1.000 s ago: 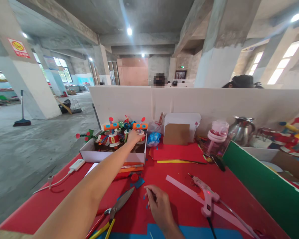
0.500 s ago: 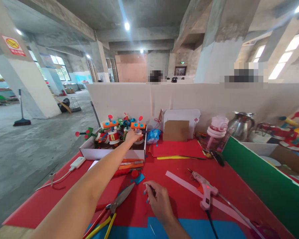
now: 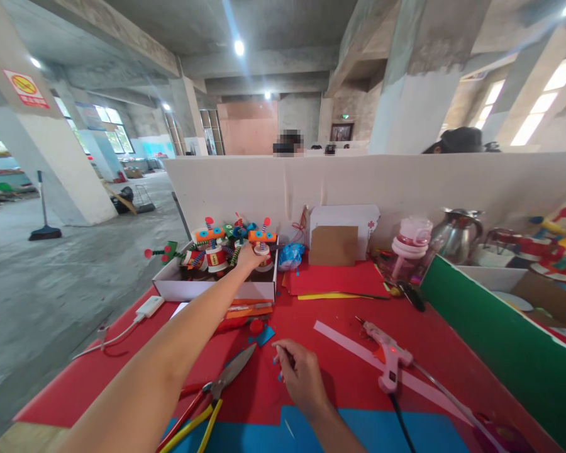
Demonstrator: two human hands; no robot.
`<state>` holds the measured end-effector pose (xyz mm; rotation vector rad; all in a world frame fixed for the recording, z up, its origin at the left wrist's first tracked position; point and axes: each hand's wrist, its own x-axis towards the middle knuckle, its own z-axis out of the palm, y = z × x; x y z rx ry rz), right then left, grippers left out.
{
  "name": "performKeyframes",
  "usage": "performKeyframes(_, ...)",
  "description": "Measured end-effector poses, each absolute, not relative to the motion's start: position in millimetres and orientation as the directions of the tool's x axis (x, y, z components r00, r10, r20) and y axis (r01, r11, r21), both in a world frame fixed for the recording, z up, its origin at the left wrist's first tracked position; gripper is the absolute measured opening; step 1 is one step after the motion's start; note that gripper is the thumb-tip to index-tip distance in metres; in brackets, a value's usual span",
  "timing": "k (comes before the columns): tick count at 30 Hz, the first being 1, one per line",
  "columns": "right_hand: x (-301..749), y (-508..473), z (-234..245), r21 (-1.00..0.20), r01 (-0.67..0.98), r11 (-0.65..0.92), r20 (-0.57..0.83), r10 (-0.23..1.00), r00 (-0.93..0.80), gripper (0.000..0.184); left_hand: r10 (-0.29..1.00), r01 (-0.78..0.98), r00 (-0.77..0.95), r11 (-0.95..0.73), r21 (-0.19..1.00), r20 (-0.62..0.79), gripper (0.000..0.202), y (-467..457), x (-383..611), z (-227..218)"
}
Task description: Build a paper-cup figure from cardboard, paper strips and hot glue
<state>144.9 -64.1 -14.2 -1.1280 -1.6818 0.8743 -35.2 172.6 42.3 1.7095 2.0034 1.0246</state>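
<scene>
My left arm stretches far forward and my left hand (image 3: 249, 258) rests among several paper-cup craft toys (image 3: 217, 255) in a white cardboard box (image 3: 202, 289). Its fingers curl round a toy with an orange head (image 3: 262, 237) at the box's right end. My right hand (image 3: 299, 377) lies on the red table sheet (image 3: 349, 371) near me, fingers pinched on a small blue scrap. Scissors (image 3: 217, 393) with red and yellow handles lie just left of that hand.
A pink hot-glue gun (image 3: 389, 360) lies on a white paper strip (image 3: 358, 349) to the right. A pink bottle (image 3: 408, 245), a steel kettle (image 3: 455, 236), red sheets, a green-edged box (image 3: 500, 340) and a white partition (image 3: 358, 182) stand behind. A charger (image 3: 149, 306) lies left.
The view has dropped slightly. Both hands stay almost where they were; my left hand has settled a little lower in the box.
</scene>
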Motion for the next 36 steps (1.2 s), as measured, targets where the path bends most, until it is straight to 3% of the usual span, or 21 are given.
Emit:
performKeyframes(15,146.7,-62.7,-10.8,-0.891,0.295,0.345,0.305,0.936,-0.174,0.032,0.943,0.814,-0.184,-0.012,0.58,0.279,0.043,132.4,-36.8,61.6)
performKeyframes(21,146.7,-63.0,-10.0,-0.892,0.307,0.333,0.29,0.94,-0.178,0.034,0.895,0.771,-0.197,-0.109,0.627,0.399,0.051,101.2,-50.5,74.8)
performKeyframes(24,145.8,-62.1,-11.1,-0.902,0.277,0.33,0.291,0.941,-0.174,0.034,0.88,0.711,-0.175,-0.198,0.675,0.442,0.029,70.1,-52.0,85.4)
performKeyframes(25,145.7,-61.7,-11.3,-0.908,0.267,0.323,0.285,0.943,-0.173,0.035,0.887,0.709,-0.143,-0.218,0.671,0.44,0.018,56.6,-49.0,88.5)
performKeyframes(28,145.9,-60.4,-10.8,-0.917,0.263,0.302,0.266,0.95,-0.164,0.038,0.931,0.739,-0.051,-0.207,0.641,0.36,0.039,10.9,-26.5,91.0)
performKeyframes(34,151.7,-55.8,-16.3,-0.92,0.271,0.282,0.275,0.959,-0.064,0.034,0.934,0.707,0.239,-0.354,0.612,0.264,0.017,-57.4,49.8,57.8)
performKeyframes(36,155.9,-52.9,-18.6,-0.932,0.213,0.292,0.297,0.955,-0.006,0.037,0.937,0.723,0.219,-0.343,0.6,0.271,0.019,-62.9,67.2,44.7)
